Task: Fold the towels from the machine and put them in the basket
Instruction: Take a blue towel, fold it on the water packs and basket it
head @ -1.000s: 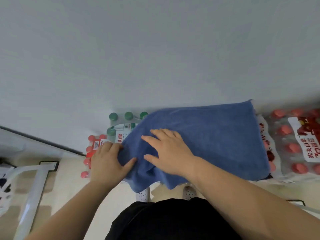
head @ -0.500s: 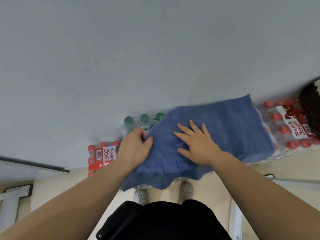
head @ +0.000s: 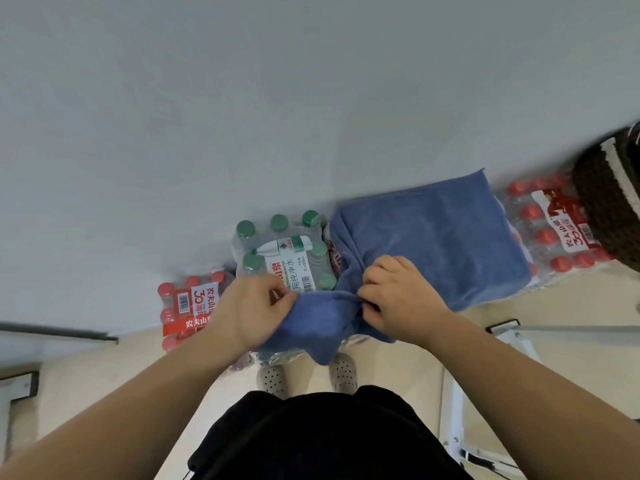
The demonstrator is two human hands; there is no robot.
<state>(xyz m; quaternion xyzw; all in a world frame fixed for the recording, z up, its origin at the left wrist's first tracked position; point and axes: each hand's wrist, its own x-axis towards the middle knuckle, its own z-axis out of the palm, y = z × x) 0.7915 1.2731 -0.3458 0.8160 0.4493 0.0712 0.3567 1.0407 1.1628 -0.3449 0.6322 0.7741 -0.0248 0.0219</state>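
Looking down through the head camera: you have the blue towel draped over shrink-wrapped bottle packs, immediately right of the green-capped pack.

- Towel: short plush pile, microfibre-like. The far part lies smooth as a rough rectangle. The near part is bunched into a ridge and sags off the packs' front edge in a soft lobe.
- Your left hand is clamped on the towel's near-left corner, thumb and curled fingers pinching the fabric, just in front of the green-capped pack.
- Your right hand is clamped on the same bunched ridge, right of that pack, knuckles up, fingers curled into the cloth.
- The hands sit close together, with a short span of gathered fabric between them.
- Green-capped pack: clear film, round caps, white-and-green label with a barcode.
- Left of it and lower: a red-capped pack with a red-and-white printed wrap.
- Well to its right, beyond the towel: a second red-capped pack in clear film, with the towel's right edge overlapping it.
- Farther right, at the frame edge: the basket, dark brown with a coarse woven texture and a pale band, blurred.
- Behind the green-capped pack: a plain matte grey wall.
- In front of it: beige floor, two pale perforated clogs and your black garment.
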